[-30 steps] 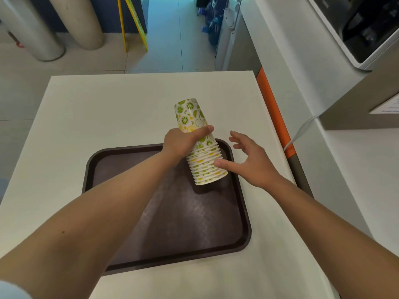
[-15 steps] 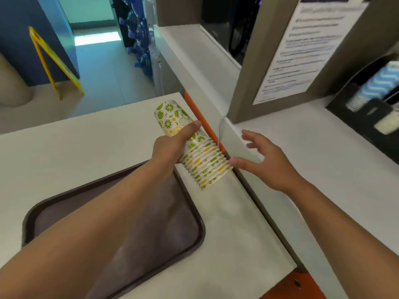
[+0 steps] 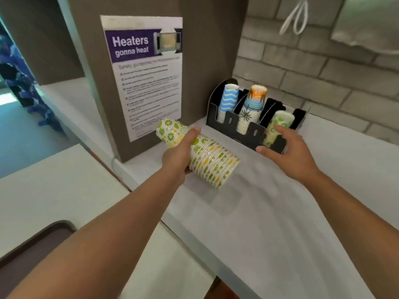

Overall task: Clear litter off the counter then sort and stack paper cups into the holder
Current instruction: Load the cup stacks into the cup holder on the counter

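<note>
Stack (image 3: 203, 156) gripped mid-length in left hand (image 3: 179, 157), rims toward 4 o'clock, ready to nest. Right hand (image 3: 285, 147) at 3 o'clock, fingers loose against holder (image 3: 248, 134), likely steadying the lime slot.

two bare forearms, no sleeves visible
</note>
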The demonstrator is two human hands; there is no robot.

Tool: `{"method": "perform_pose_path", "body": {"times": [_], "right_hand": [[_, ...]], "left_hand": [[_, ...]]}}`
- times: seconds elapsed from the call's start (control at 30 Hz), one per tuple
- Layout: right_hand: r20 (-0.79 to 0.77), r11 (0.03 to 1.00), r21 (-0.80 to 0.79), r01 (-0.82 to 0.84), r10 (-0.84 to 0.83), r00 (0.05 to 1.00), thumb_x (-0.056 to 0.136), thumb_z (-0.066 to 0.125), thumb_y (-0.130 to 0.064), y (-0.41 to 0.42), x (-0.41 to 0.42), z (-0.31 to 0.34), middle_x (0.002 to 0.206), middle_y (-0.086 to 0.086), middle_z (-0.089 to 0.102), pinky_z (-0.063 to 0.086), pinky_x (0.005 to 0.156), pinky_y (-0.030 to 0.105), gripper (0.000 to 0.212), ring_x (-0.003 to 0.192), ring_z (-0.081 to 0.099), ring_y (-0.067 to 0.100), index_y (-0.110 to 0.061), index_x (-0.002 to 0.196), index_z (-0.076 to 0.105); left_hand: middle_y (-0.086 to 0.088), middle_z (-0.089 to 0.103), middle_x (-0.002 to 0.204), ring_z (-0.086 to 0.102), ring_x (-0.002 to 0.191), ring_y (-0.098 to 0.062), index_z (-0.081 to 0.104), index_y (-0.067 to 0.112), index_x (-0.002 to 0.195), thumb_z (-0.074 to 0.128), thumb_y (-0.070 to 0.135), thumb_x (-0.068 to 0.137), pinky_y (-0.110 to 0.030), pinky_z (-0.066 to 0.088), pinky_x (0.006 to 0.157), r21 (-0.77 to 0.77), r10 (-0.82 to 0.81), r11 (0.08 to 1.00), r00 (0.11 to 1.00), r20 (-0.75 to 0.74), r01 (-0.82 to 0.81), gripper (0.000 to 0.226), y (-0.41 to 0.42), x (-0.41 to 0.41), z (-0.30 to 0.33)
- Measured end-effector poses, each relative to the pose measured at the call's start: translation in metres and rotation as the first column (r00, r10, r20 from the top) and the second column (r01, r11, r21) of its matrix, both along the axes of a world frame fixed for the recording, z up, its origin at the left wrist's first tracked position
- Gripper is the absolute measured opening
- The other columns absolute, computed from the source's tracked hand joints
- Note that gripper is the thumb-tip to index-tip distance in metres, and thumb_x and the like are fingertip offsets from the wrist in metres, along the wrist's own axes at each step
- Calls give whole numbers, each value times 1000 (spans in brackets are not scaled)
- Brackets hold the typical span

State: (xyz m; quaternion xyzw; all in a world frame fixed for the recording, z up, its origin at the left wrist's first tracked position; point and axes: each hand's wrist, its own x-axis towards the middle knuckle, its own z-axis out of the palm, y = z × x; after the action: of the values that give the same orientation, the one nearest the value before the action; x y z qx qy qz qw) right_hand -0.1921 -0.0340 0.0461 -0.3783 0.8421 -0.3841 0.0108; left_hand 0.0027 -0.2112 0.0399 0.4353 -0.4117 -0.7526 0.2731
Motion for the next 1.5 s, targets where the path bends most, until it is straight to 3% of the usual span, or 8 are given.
{"method": "perform_pose_path", "body": {"times": [0.3, 0.47, 0.6, 0.83, 1.07, 1.2, 1.33, 1.5], "right_hand": [[46, 990, -38, 136, -134, 990, 72, 84, -31, 12, -90, -23, 155, 6, 21, 21, 112, 26, 110, 144, 22, 22, -14, 154, 13], [147, 993, -39, 114, -107, 983, 70, 86, -33, 5, -115, -33, 161, 4, 13, 20, 119, 34, 121, 147, 17, 21, -15, 155, 2], [179, 993, -33, 115, -107, 978, 69, 86, -36, -2, -128, -39, 162, 2, 11, 23, 119, 38, 124, 147, 18, 21, -14, 155, 0], [206, 990, -82, 117, -98, 974, 74, 83, -25, -9, -138, -45, 153, 0, 32, 28, 97, 15, 114, 138, 35, 16, -12, 155, 5], [249, 986, -137, 92, -56, 967, 75, 82, -15, -11, -142, -48, 134, -8, 39, 39, 93, 19, 112, 111, 46, 1, -14, 155, 3], [298, 984, -158, 84, -33, 954, 77, 79, -7, -12, -143, -51, 126, -15, 42, 44, 78, 7, 110, 90, 52, -19, -14, 155, 2], [308, 984, -154, 89, -38, 951, 76, 79, -6, -13, -143, -50, 130, -12, 44, 48, 80, 11, 110, 95, 52, -9, -15, 155, 4], [283, 987, -135, 87, -46, 958, 72, 82, -8, -14, -143, -49, 141, -3, 43, 55, 90, 33, 109, 112, 55, 8, -17, 154, 11]], "left_hand": [[-2, 71, 100, 71, 85, -19, 55, 17, 111, 87, 51, 62, -40, 61, 75, 19, 63, 998, 993, -99, -61, 68, 12, -132, 43], [0, 69, 93, 70, 80, -17, 54, 20, 85, 86, 55, 60, -37, 61, 77, -33, 115, 992, 989, -97, -118, 54, 8, -186, 57], [6, 68, 89, 67, 79, -12, 59, 23, 83, 84, 64, 55, -32, 57, 75, -108, 156, 981, 986, -54, -161, 56, 9, -219, 64], [15, 66, 85, 65, 83, -5, 63, 28, 91, 82, 65, 58, -29, 54, 79, -329, 201, 920, 977, -63, -211, 53, 22, -260, 62], [17, 66, 101, 63, 94, -5, 55, 23, 113, 84, 62, 57, -25, 50, 84, -635, 89, 767, 995, -34, -91, 74, 34, -282, 55], [20, 63, 97, 60, 90, -2, 52, 26, 109, 85, 60, 57, -19, 44, 77, -756, 14, 655, 1000, 16, 3, 70, 37, -283, 52], [19, 60, 96, 58, 89, -3, 51, 24, 113, 85, 60, 58, -17, 43, 73, -812, -54, 575, 995, 79, 96, 74, 40, -285, 51], [15, 60, 98, 58, 90, -3, 47, 21, 113, 88, 58, 53, -23, 46, 74, -806, -164, 533, 966, 201, 258, 81, 41, -292, 41]]}}
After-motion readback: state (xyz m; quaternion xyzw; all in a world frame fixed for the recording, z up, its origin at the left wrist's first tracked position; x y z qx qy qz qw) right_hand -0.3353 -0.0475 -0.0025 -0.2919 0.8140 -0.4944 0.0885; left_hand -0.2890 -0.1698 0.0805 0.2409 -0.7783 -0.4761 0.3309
